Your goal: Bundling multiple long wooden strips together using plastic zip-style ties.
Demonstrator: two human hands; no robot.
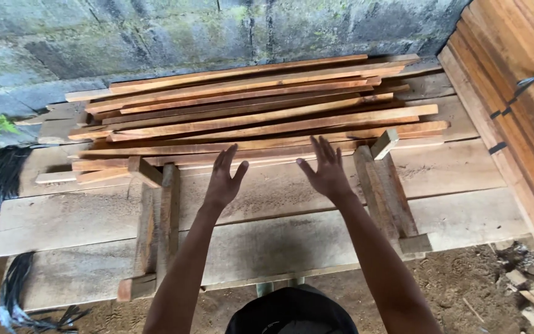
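My left hand (225, 177) and my right hand (325, 168) are both stretched forward with fingers spread, holding nothing. They hover just in front of a loose stack of long reddish wooden slats (261, 111) lying crosswise on wide grey planks (279, 241). The fingertips of each hand are near the front edge of the stack; I cannot tell whether they touch it. Two short crosspieces, one at the left (168, 216) and one at the right (384, 192), lie under the stack and run toward me.
A mossy block wall (217, 31) rises behind the stack. Stacked boards (514, 105) lean at the right with a black strap on them. Black plastic (4, 173) hangs at the left. Wood scraps (529, 291) lie on the dirt floor at the lower right.
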